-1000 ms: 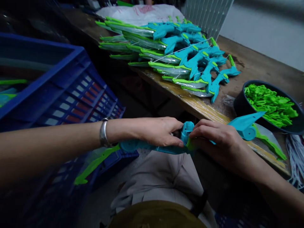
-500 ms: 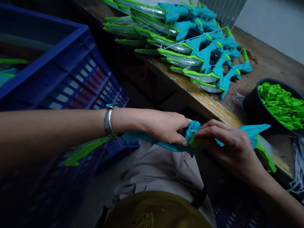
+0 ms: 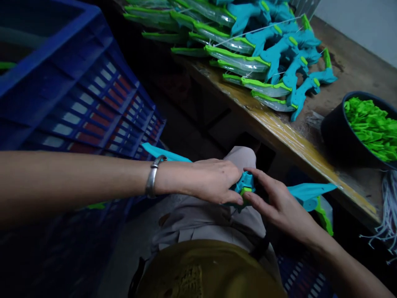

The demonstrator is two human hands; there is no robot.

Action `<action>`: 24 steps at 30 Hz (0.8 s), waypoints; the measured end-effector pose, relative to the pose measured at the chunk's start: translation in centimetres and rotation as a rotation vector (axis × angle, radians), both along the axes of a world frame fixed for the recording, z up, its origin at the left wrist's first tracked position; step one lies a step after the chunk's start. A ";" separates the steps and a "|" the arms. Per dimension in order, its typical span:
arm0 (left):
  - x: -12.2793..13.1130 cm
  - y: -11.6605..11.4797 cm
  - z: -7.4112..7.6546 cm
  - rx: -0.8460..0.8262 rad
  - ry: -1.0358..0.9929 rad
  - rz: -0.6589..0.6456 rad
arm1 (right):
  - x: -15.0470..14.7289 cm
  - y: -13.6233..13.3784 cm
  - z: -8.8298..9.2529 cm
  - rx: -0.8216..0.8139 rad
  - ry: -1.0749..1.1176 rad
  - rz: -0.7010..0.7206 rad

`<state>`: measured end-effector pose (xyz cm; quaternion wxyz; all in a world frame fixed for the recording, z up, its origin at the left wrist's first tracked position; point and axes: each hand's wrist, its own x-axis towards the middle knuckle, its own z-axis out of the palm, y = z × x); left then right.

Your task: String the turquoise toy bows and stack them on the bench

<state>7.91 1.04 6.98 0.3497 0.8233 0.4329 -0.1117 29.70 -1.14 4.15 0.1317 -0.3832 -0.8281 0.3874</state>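
A teal and green plastic toy bow (image 3: 305, 193) lies across my lap. My left hand (image 3: 211, 180), with a silver bracelet on its wrist, grips the bow's middle from the left, fingers closed over it. From the right, my right hand (image 3: 277, 203) touches the teal centre piece (image 3: 245, 182), thumb and forefinger pinching around a small green part on it. One teal limb points left behind my left wrist, the other sticks out right past my right hand.
A pile of finished teal and green bows (image 3: 257, 49) lies on the wooden bench (image 3: 350, 70). A dark bowl (image 3: 338, 132) holds several green parts. A blue crate (image 3: 68, 82) stands at left. White strings (image 3: 386, 207) hang at the far right.
The view has tilted down and both hands with the bow have lowered onto my lap. My right hand's grip has loosened into a fingertip pinch on the centre piece.
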 end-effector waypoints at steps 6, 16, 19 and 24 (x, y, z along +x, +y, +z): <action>0.3 -1.7 -2.0 -0.051 0.091 -0.007 | -1.0 -3.2 -4.4 -0.098 0.132 -0.074; -0.1 -2.4 -6.2 -0.070 0.122 -0.007 | -2.6 -3.8 -10.0 -0.179 0.132 -0.113; -0.4 -2.2 -6.5 -0.077 0.087 -0.024 | -2.9 -4.0 -10.0 -0.185 0.123 -0.137; -0.9 -2.8 -7.5 0.020 0.007 0.054 | -2.8 -3.6 -9.3 -0.143 0.045 -0.228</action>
